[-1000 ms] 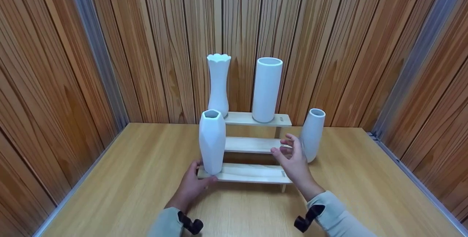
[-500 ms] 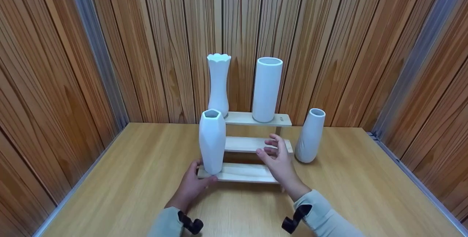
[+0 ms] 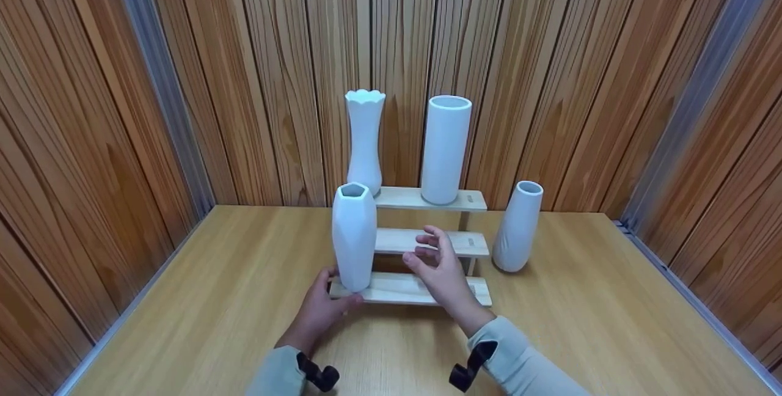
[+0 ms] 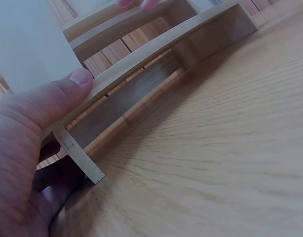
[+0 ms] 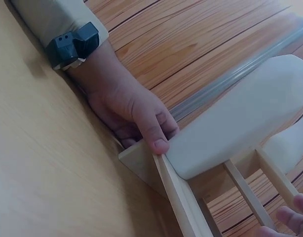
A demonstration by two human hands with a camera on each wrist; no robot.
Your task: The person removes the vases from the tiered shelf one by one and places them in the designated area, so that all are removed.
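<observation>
A three-step wooden stand (image 3: 406,289) is in the middle of the table. At its lower left end my left hand (image 3: 324,307) holds the bottom step, thumb on the front edge and fingers round the end below. On that step, beside the thumb, stands a white faceted vase (image 3: 354,240). My right hand (image 3: 443,277) hovers over the stand's lower steps, its fingers loosely bent and nothing between them. In the right wrist view only its fingertips (image 5: 294,212) show at the lower right. The faceted vase (image 5: 235,118) appears tilted there because of the camera angle.
The top step carries a scalloped-rim white vase (image 3: 365,145) at left and a cylindrical white vase (image 3: 447,151) at right. To the right of the stand, a tapered white vase (image 3: 518,228) stands on the table (image 3: 580,298). Wood-panelled walls (image 3: 403,29) enclose the table.
My right hand has moved left, away from the tapered vase and across the front of the stand. The left hand and all the vases stay in place.
</observation>
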